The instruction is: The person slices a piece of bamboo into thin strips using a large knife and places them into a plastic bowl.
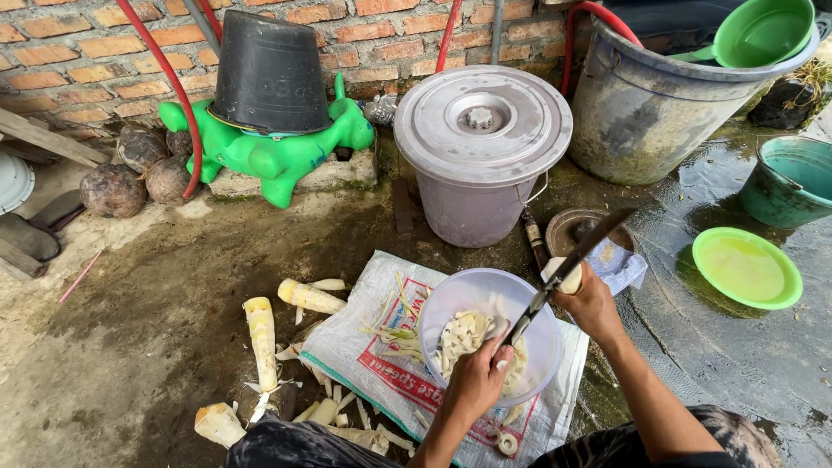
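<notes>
My left hand (pixel 475 381) grips the dark handle of a long knife (pixel 581 256); its blade slants up to the right, over a clear plastic bowl (pixel 433 303) with pale bamboo shoot slices in it. My right hand (pixel 596 305) holds a short pale piece of bamboo shoot (pixel 569 277) against the blade, just past the bowl's right rim. The bowl stands on a white printed sack (pixel 364 347) strewn with peelings. Two peeled shoots (pixel 260 338) (pixel 309 297) lie on the ground left of the sack.
Behind the bowl stands a grey lidded bucket (pixel 481 121), with a large grey tub (pixel 641 113) to its right. A green plate (pixel 745 267) and a teal bucket (pixel 793 182) sit on wet concrete at right. At the back left are a green toy animal (pixel 277 152), a black upturned bucket (pixel 270 74) and coconuts (pixel 113 189).
</notes>
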